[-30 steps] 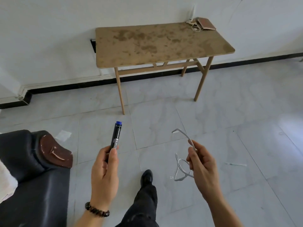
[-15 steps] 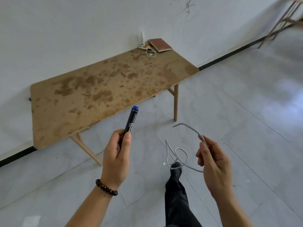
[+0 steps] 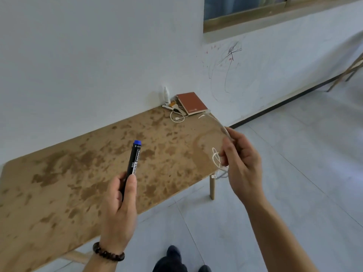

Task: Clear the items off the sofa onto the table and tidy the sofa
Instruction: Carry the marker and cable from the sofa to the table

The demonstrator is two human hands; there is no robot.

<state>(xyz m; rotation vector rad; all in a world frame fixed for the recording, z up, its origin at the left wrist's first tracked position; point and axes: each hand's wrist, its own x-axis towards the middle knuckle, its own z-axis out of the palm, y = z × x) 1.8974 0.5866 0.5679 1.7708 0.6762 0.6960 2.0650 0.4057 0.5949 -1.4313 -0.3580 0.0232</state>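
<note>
Both hands have closed in on the table [image 3: 68, 183] since half a second ago, and its stained top now fills the lower left of the view. In the left hand [image 3: 119, 209] the grip is curled round the lower barrel of the marker [image 3: 133, 163], which hangs above the table's middle. Its long axis runs up and away, blue cap towards the wall and tilted slightly right. The right hand [image 3: 241, 163] pinches the white cable [image 3: 216, 160] over the table's near right corner. One blurred end seems to reach towards the notebook [image 3: 191, 103], and loose loops dangle below the fingers. Set down here, those loops could slide off the edge, and the round marker might roll off if released carelessly
</note>
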